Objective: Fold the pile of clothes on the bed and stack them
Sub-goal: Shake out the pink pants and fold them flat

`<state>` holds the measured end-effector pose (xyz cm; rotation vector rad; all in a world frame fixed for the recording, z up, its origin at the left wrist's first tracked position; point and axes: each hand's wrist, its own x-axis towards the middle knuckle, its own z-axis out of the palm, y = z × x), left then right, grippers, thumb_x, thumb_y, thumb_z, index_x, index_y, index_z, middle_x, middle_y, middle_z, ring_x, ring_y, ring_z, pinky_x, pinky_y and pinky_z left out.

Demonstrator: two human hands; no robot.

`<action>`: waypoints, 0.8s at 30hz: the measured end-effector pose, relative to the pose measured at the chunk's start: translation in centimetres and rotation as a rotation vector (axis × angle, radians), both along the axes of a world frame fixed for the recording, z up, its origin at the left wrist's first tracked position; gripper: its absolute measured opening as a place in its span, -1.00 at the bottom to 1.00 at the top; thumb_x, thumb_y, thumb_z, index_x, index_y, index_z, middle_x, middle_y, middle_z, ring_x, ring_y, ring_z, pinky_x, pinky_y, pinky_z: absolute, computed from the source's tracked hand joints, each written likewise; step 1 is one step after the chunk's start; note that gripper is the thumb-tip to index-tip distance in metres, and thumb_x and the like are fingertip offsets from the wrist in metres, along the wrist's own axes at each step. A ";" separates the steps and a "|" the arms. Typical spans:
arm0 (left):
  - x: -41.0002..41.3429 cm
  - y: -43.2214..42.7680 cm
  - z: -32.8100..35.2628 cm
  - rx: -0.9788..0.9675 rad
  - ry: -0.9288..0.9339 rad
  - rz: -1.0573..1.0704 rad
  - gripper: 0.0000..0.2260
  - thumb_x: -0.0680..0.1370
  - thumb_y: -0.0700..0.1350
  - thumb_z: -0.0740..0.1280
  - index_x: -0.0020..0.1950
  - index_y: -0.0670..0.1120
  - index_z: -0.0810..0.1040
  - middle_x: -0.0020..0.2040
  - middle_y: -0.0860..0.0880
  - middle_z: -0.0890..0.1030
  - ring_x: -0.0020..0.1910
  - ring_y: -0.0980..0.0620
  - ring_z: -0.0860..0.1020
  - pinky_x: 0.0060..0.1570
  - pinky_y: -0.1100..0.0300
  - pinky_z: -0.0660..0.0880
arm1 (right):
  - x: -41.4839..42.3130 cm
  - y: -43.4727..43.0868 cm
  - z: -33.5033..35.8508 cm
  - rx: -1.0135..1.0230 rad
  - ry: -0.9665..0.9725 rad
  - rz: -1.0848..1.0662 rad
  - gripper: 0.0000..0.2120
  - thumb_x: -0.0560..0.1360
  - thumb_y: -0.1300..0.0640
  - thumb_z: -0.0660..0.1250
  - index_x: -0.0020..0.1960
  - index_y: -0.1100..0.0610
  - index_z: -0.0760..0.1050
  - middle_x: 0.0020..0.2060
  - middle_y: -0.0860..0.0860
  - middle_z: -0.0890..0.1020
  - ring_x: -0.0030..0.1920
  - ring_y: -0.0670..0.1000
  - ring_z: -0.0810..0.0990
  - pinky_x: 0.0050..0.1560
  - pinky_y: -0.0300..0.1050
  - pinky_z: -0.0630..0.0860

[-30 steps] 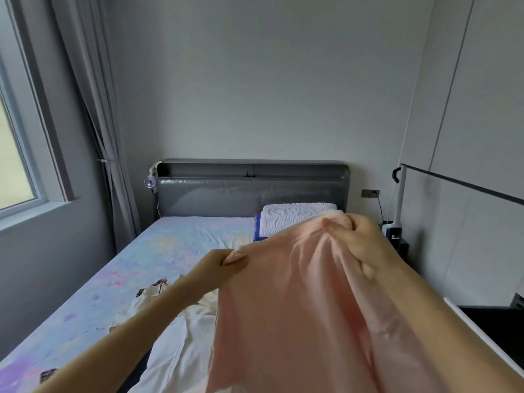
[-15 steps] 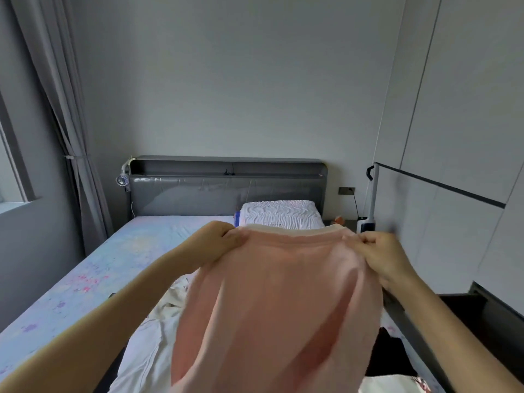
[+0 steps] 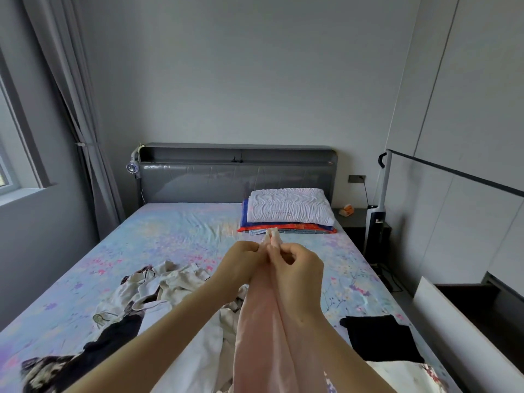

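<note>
Left hand (image 3: 241,260) and right hand (image 3: 297,268), raised side by side, each pinch the pink garment (image 3: 261,321).

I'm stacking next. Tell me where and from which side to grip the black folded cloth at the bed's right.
Probably by the far-left corner of the black folded cloth, from the bed's middle: it lies flat on the floral sheet, and a white patterned garment abuts its near edge. Left hand and right hand pinch the pink garment.

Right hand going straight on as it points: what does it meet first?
The right hand, gripping the pink garment, would likely meet the white pillow near the headboard; depth unclear.
</note>
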<state>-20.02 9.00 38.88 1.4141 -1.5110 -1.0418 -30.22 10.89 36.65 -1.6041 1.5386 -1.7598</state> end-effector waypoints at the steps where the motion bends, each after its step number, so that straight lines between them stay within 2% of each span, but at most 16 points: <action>1: 0.1 0.2 0.1 0.049 0.068 -0.001 -0.69 0.61 -0.08 0.20 -0.14 -0.28 0.58 -0.32 -0.14 0.53 -0.35 -0.01 0.48 -0.31 0.21 0.42 | 0.2 0.3 -0.1 0.006 0.014 0.015 -0.76 0.54 0.03 0.35 -0.21 0.13 0.65 -0.39 -0.06 0.65 -0.33 -0.07 0.60 -0.21 -0.09 0.55; 3: 0.2 0.6 0.4 0.144 0.186 0.006 -0.67 0.61 0.01 0.20 -0.09 -0.21 0.61 -0.25 -0.13 0.60 -0.28 -0.01 0.56 -0.26 0.18 0.46 | 0.6 0.8 -0.3 0.031 0.088 0.060 -0.79 0.56 0.05 0.31 -0.13 0.13 0.66 -0.32 -0.03 0.67 -0.27 -0.08 0.62 -0.16 -0.08 0.56; 5: 0.3 0.5 0.4 0.186 0.216 0.008 -0.65 0.57 0.10 0.24 -0.13 -0.15 0.63 -0.22 -0.10 0.65 -0.20 -0.03 0.60 -0.20 0.14 0.51 | 0.8 1.3 -0.3 0.067 0.192 0.106 -0.81 0.57 0.10 0.28 -0.06 0.13 0.65 -0.24 0.00 0.67 -0.21 -0.06 0.62 -0.11 -0.10 0.56; 7: 0.3 0.0 0.0 0.187 0.215 0.047 -0.74 0.55 -0.01 0.31 -0.09 -0.20 0.63 -0.16 -0.17 0.66 -0.13 -0.10 0.64 -0.13 0.08 0.55 | 0.6 2.0 -0.4 0.081 0.258 0.183 -0.81 0.55 0.23 0.27 0.02 0.12 0.65 -0.12 -0.02 0.68 -0.11 -0.09 0.62 -0.07 -0.33 0.52; 9: 0.7 -0.1 0.1 0.193 0.242 0.025 -0.81 0.57 -0.12 0.27 -0.11 -0.22 0.59 -0.24 -0.14 0.63 -0.29 0.01 0.62 -0.35 0.26 0.52 | -0.4 3.0 -0.2 0.060 0.270 0.231 -0.74 0.51 0.35 0.27 0.07 0.12 0.66 -0.06 -0.08 0.68 -0.04 -0.20 0.59 -0.01 -0.50 0.43; 10: 0.9 -0.1 0.2 0.175 0.247 -0.033 -0.81 0.58 -0.15 0.26 -0.11 -0.22 0.58 -0.27 -0.10 0.61 -0.36 0.07 0.58 -0.43 0.31 0.46 | -1.3 3.3 0.2 0.031 0.241 0.206 -0.74 0.49 0.36 0.30 0.06 0.12 0.66 -0.07 -0.10 0.67 -0.04 -0.21 0.59 0.01 -0.49 0.44; 11: 1.3 -0.2 0.5 0.140 0.220 -0.123 -0.81 0.59 -0.16 0.25 -0.07 -0.24 0.59 -0.24 -0.09 0.61 -0.35 0.09 0.57 -0.42 0.34 0.45 | -2.4 3.3 0.8 -0.012 0.215 0.156 -0.75 0.47 0.32 0.36 0.08 0.10 0.65 -0.09 -0.14 0.66 -0.04 -0.20 0.60 0.04 -0.41 0.48; 12: 1.6 -0.1 0.8 0.106 0.174 -0.231 -0.81 0.59 -0.16 0.25 -0.02 -0.25 0.60 -0.19 -0.09 0.61 -0.29 0.08 0.57 -0.36 0.34 0.46 | -3.7 2.7 1.4 -0.028 0.195 0.112 -0.69 0.44 0.24 0.44 0.16 0.05 0.59 -0.05 -0.17 0.63 0.01 -0.19 0.59 0.10 -0.30 0.50; 13: 1.9 0.0 1.3 0.075 0.135 -0.352 -0.81 0.59 -0.16 0.25 -0.01 -0.23 0.61 -0.16 -0.06 0.62 -0.23 0.07 0.57 -0.29 0.33 0.47 | -5.2 1.9 2.2 0.018 0.190 0.115 -0.48 0.38 0.12 0.51 0.31 0.00 0.48 0.07 -0.18 0.58 0.11 -0.18 0.54 0.18 -0.22 0.47; 15: 2.4 0.6 2.7 0.055 0.111 -0.579 -0.84 0.58 -0.16 0.27 -0.07 -0.10 0.65 -0.17 0.04 0.64 -0.17 0.11 0.58 -0.20 0.32 0.49 | -7.7 -0.1 4.1 0.278 0.154 0.343 0.02 0.20 -0.12 0.57 0.52 -0.10 0.11 0.34 -0.16 0.39 0.33 -0.15 0.35 0.31 -0.15 0.35; 16: 2.4 0.8 3.5 0.050 0.114 -0.664 -0.83 0.55 -0.16 0.27 -0.09 -0.03 0.67 -0.15 0.06 0.65 -0.14 0.12 0.59 -0.15 0.31 0.50 | -8.5 -0.6 5.0 0.382 0.130 0.496 0.14 0.12 -0.20 0.58 0.53 -0.15 0.01 0.40 -0.14 0.34 0.38 -0.13 0.32 0.33 -0.14 0.33; 17: 2.4 0.9 4.4 0.039 0.113 -0.725 -0.81 0.52 -0.15 0.26 -0.08 -0.02 0.68 -0.12 0.06 0.66 -0.10 0.11 0.60 -0.10 0.28 0.51 | -9.0 -0.9 5.8 0.453 0.115 0.643 0.17 0.09 -0.23 0.61 0.52 -0.17 0.02 0.41 -0.11 0.37 0.38 -0.09 0.35 0.31 -0.14 0.36; 18: 2.3 0.9 5.2 0.021 0.111 -0.762 -0.80 0.51 -0.15 0.25 -0.06 -0.02 0.68 -0.09 0.04 0.66 -0.08 0.10 0.60 -0.06 0.26 0.52 | -9.2 -0.9 6.2 0.489 0.117 0.765 0.10 0.09 -0.17 0.63 0.49 -0.15 0.12 0.36 -0.08 0.45 0.34 -0.06 0.42 0.26 -0.14 0.41; 20: 2.2 0.8 6.7 -0.034 0.093 -0.772 -0.79 0.50 -0.14 0.24 0.00 -0.19 0.62 -0.11 -0.02 0.63 -0.10 0.08 0.57 -0.05 0.26 0.51 | -8.9 -0.7 6.7 0.497 0.131 0.938 -0.20 0.19 0.05 0.57 0.38 -0.06 0.35 0.20 -0.06 0.58 0.25 -0.03 0.53 0.12 -0.16 0.50; 22: 2.4 0.6 7.5 -0.078 0.085 -0.738 -0.71 0.50 -0.12 0.25 0.04 -0.35 0.51 -0.12 -0.08 0.57 -0.13 0.05 0.53 -0.07 0.24 0.48 | -8.1 -0.3 6.8 0.449 0.103 0.961 -0.41 0.27 0.17 0.52 0.28 0.05 0.48 0.10 -0.01 0.63 0.17 -0.02 0.58 0.07 -0.15 0.53; 24: 2.8 0.5 7.7 -0.103 0.139 -0.670 -0.65 0.50 -0.09 0.31 0.06 -0.39 0.48 -0.11 -0.14 0.52 -0.14 0.01 0.50 -0.12 0.23 0.46 | -7.7 0.1 7.3 0.386 -0.016 0.899 -0.59 0.32 0.23 0.52 0.14 0.10 0.57 -0.03 -0.01 0.68 0.05 -0.03 0.63 0.00 -0.18 0.55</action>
